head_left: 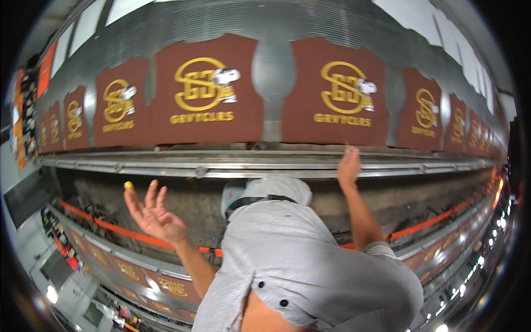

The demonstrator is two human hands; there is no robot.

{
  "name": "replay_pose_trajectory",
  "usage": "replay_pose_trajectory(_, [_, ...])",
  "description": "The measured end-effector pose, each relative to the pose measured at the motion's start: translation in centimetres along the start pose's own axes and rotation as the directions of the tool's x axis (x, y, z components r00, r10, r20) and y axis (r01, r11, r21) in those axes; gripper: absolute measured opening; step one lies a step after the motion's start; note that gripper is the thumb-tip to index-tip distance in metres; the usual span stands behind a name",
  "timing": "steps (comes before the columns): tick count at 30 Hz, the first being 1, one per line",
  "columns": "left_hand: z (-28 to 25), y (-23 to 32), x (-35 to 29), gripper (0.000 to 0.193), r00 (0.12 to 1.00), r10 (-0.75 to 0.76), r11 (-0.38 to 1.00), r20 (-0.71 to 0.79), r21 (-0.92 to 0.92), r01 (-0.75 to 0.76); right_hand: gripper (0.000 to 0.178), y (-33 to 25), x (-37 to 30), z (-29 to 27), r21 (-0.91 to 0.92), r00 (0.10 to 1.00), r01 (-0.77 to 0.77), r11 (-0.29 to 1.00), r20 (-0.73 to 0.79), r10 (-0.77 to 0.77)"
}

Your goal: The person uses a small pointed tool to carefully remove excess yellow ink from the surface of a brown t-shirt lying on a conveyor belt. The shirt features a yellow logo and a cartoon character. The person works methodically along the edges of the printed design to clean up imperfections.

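My left hand [157, 217] is raised with its palm up and fingers spread, holding nothing. Small yellow coverings show on fingertips. To the right, my right hand [349, 165] reaches over the metal rail, its fingertips at the lower edge of a brown shirt panel [301, 99]. Seen from the side, its fingers hide one another, so a grip cannot be made out. That panel lies flat and carries a gold print with a white cartoon dog. A matching brown panel [166, 124] lies to its left, apart from my left hand.
The long grey table [271, 66] carries several more printed brown panels [415, 124] on both sides. A metal rail [249, 169] runs along its near edge. Behind me, an orange-red bar [110, 226] borders another table [155, 265] with brown panels.
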State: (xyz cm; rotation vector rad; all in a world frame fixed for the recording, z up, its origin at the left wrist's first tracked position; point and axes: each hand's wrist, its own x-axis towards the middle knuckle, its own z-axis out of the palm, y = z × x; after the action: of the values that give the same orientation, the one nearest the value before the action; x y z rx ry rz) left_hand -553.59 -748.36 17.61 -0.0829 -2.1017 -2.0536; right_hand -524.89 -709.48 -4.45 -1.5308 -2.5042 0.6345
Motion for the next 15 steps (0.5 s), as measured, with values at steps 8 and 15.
replay_pose_trajectory(8, [-7.9,-1.2,2.0,0.063,0.99,-0.023,1.0,-0.142,0.004,0.023,0.014,-2.2,0.1,-0.6,-0.091,0.998,0.011,0.996,-0.061,-0.017])
replay_pose_trajectory(15, [-18.3,-3.0,6.9,0.064,0.996,0.013,0.998,-0.085,-0.057,-0.018,0.025,-20.5,-3.0,6.3,0.272,0.966,0.201,0.941,-0.217,-0.143])
